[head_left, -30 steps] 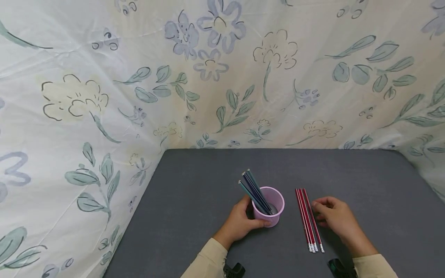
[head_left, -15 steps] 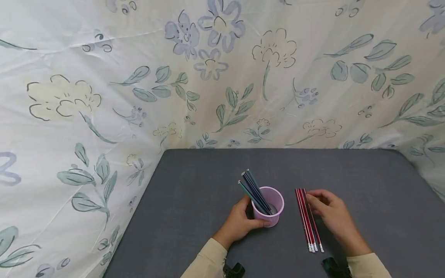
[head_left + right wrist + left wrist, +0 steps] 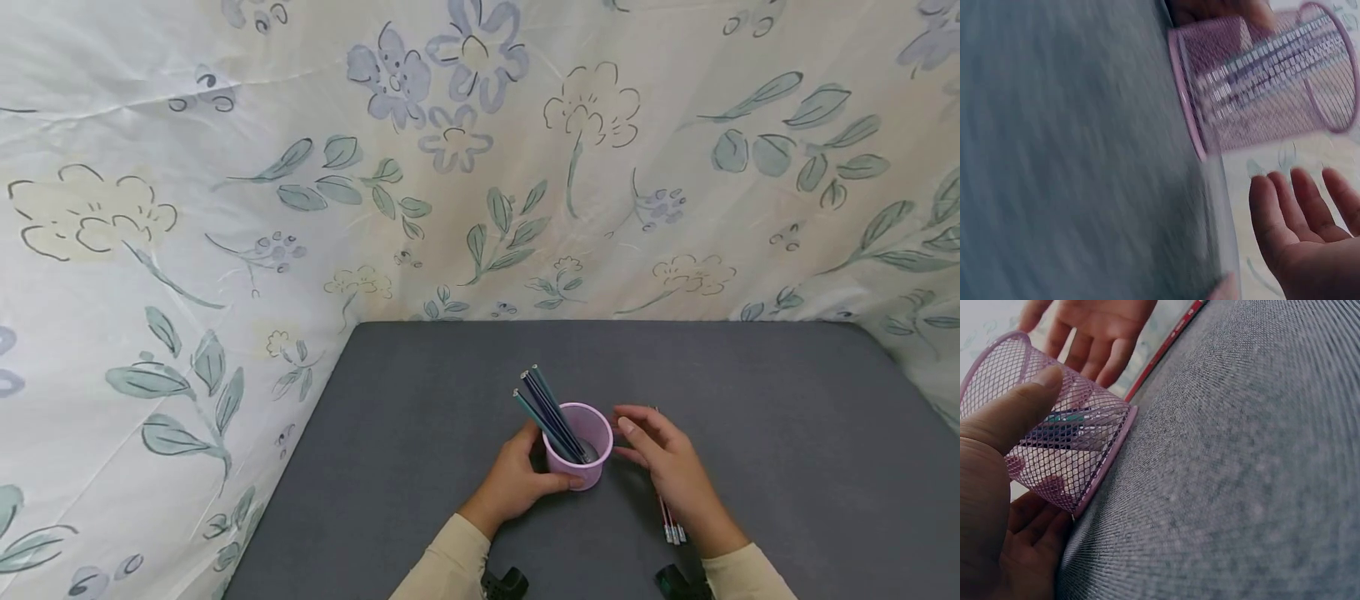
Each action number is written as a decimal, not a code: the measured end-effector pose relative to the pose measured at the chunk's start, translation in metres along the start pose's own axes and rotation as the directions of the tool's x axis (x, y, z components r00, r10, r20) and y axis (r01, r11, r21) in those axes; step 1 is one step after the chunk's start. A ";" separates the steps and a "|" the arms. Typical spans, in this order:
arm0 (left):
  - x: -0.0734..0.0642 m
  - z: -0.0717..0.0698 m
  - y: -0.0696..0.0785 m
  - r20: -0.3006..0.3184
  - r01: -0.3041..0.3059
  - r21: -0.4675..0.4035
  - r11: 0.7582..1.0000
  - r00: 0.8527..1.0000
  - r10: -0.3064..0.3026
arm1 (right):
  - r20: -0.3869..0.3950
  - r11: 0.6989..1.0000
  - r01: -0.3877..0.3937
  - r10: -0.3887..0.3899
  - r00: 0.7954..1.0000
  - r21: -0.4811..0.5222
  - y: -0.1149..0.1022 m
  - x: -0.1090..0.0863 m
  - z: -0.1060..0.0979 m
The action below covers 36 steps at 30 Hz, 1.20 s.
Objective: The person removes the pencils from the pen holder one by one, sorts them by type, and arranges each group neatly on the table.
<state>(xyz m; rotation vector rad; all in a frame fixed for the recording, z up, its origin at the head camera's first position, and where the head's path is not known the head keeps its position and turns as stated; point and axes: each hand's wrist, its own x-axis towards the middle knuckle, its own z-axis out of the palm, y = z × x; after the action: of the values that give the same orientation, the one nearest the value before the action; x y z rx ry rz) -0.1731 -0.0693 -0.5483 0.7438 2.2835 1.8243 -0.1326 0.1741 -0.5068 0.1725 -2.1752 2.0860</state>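
My left hand (image 3: 513, 479) grips a pink mesh pencil cup (image 3: 596, 429) from its left side, thumb across the front and fingers behind. Several blue and teal pencils (image 3: 551, 417) lean to the left inside the cup. My right hand (image 3: 671, 462) is at the cup's right side, its fingers extended toward the mesh wall and holding nothing. Under and behind that hand lie several red pencils (image 3: 672, 533) on the table, mostly hidden in the head view. One red pencil (image 3: 1163, 353) shows in the left wrist view, past the cup.
Dark grey cloth covers the table (image 3: 420, 392). A floral curtain (image 3: 480, 208) hangs behind it and along its left side. Black wrist camera mounts (image 3: 506, 582) show at the bottom edge of the head view.
My right hand went from the right of the red pencils to touch the rightmost one, then moved left over them to the cup. My left hand and the cup stayed still.
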 end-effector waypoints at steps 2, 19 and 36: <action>-0.001 0.000 0.000 -0.005 0.002 0.013 1.000 1.000 -0.002 | 0.015 1.000 -0.011 0.010 1.000 0.019 0.002 -0.002 0.006; 0.001 0.002 0.002 -0.022 -0.009 0.019 1.000 1.000 0.010 | 0.016 0.987 -0.130 0.129 0.991 0.098 0.013 -0.006 0.018; -0.003 0.000 0.006 -0.001 -0.010 -0.025 1.000 1.000 0.010 | 0.051 0.979 -0.145 0.139 0.989 0.144 0.015 -0.006 0.016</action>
<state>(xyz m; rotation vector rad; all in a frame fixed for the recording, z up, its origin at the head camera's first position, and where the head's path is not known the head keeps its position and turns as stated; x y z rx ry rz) -0.1687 -0.0700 -0.5433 0.7522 2.2575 1.8535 -0.1295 0.1583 -0.5235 0.0758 -2.1123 2.3425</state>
